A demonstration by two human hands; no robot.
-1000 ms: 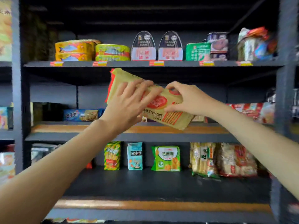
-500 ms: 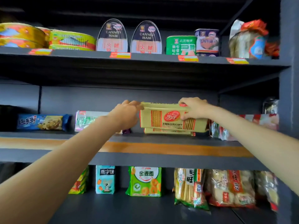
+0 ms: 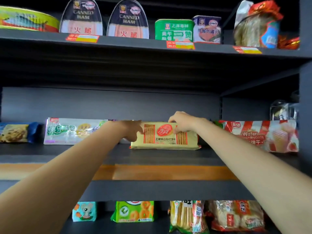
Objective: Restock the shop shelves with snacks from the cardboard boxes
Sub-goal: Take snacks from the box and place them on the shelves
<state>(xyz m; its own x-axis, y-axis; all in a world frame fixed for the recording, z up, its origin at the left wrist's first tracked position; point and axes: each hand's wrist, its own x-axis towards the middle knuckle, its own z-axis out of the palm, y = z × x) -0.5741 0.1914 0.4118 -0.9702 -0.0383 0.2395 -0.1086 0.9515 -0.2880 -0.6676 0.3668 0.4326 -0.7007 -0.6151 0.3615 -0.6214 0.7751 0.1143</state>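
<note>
Dark grey shop shelving [image 3: 152, 188] fills the wall, with canned ham tins [image 3: 81, 17] on the top tier and bagged snacks [image 3: 234, 215] below. On the middle shelf a yellow cracker pack [image 3: 164, 138] stands on its long edge between a pale green-lettered packet [image 3: 74, 131] and a red-striped wafer pack [image 3: 260, 135]. The right hand [image 3: 183, 122] curls over the pack's top edge, gripping it, while the left hand [image 3: 132, 130] touches its left end with loosely bent fingers.
</note>
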